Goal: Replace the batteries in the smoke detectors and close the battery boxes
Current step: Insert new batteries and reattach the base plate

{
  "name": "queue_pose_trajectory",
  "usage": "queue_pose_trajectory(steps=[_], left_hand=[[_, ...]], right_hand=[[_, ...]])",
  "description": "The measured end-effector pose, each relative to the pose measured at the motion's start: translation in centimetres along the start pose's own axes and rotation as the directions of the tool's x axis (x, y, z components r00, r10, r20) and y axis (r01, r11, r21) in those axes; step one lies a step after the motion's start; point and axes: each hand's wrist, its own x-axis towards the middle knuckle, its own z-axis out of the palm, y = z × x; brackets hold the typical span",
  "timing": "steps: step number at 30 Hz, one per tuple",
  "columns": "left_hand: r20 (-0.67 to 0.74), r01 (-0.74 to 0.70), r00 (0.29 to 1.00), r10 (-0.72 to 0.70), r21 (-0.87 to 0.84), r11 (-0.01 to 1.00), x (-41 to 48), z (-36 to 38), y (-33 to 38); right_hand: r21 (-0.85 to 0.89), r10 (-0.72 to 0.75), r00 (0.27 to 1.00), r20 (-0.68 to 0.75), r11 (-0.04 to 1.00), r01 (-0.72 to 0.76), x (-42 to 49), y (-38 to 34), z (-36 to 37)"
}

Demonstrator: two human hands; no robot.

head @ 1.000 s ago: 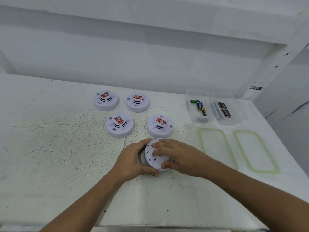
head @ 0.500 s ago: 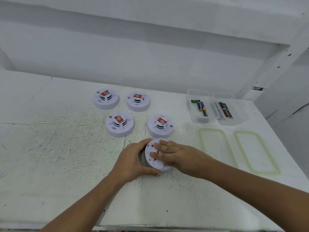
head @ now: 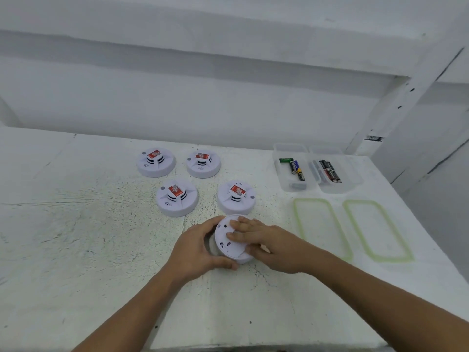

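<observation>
Honestly, nothing legible from here. The four smoke detectors (head: 156, 166) (head: 203, 165) (head: 177, 200) (head: 236, 200) each carry a red sticker (head: 153, 154) with a round white logo, lettering blurred. Print on the batteries (head: 294, 166) is too small to read.

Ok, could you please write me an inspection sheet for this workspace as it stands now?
Surface: white table, paint cracked and speckled.
Job's things: four smoke detectors standing apart, red-labelled tops up; fifth smoke detector tilted, underside showing; two open clear boxes holding batteries; two green-rimmed lids flat in front of them.
Clutter: nothing seen.
Hands: left hand grips the fifth smoke detector's rim; right hand lies across its underside, thumb hooked on the rim.
Cables: nothing seen.
Surroundings: white wall behind, white post at right.
</observation>
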Motion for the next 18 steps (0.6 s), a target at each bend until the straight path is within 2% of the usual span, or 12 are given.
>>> queue_pose_trajectory(steps=[2,4,7,10,13,18], left_hand=[[0.004,-0.023,1.000,0.023,-0.018,1.000,-0.2,-0.1,0.6],[0.001,-0.010,1.000,0.010,-0.042,0.999,-0.2,-0.2,0.9],[0.014,0.051,0.999,-0.049,-0.186,0.981,-0.4,-0.3,1.0],[-0.017,0.098,0.993,-0.113,-0.373,0.923,-0.2,-0.3,1.4],[-0.051,0.103,0.990,-0.134,-0.395,0.913,0.0,0.0,2.0],[-0.055,0.108,0.986,-0.159,-0.519,0.848,0.2,1.4,2.9]], right_hand=[[0.139,0.060,0.997,-0.051,0.989,-0.052,-0.8,0.3,0.0],[0.101,0.019,0.998,-0.059,0.995,-0.013,-1.1,0.4,0.5],[0.056,-0.045,0.989,-0.142,0.997,0.054,-1.2,1.1,1.6],[0.283,0.031,0.961,-0.274,0.958,0.050,-1.6,0.9,1.3],[0.601,0.145,0.929,-0.339,0.794,0.095,-2.0,0.1,0.7],[0.811,0.302,0.874,-0.381,0.563,0.159,-2.0,-0.3,0.2]])
